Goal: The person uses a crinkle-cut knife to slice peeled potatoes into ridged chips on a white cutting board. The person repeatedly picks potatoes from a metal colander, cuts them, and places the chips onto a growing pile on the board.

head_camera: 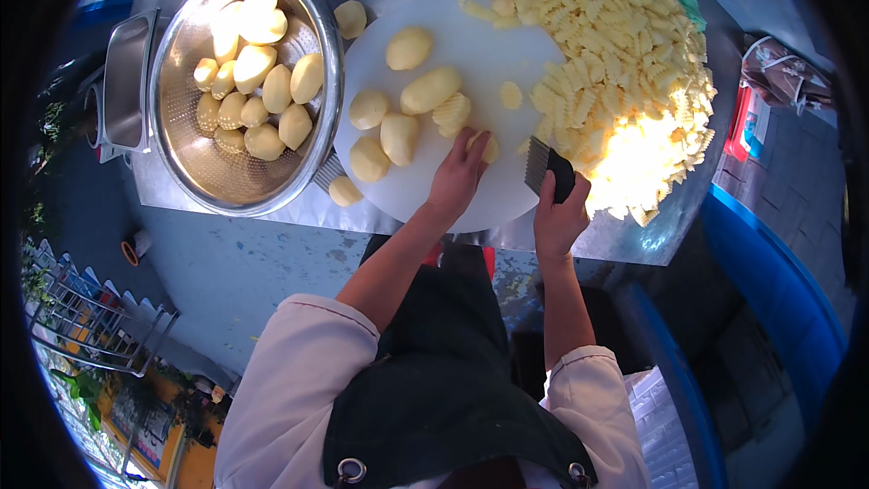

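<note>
My left hand (459, 173) rests its fingers on a piece of peeled potato (487, 148) near the front of a round white cutting board (468, 204). My right hand (561, 214) grips the black handle of a crinkle cutter (540, 161), whose ridged metal blade is just right of that piece. A cut potato with a wavy face (452, 114) lies beyond my left fingers, beside a whole peeled potato (431, 89). One thin wavy slice (510, 95) lies apart on the board. Several more peeled potatoes (398, 138) sit at the board's left. Crinkle-cut potato sticks (611, 61) are heaped at the right.
A perforated steel colander (331, 81) with several peeled potatoes stands left of the board on a metal table (285, 216). Loose potatoes (345, 191) lie between them. Beyond the colander is a steel pan (127, 81). A green cloth-like item (687, 1) touches the heap's far edge.
</note>
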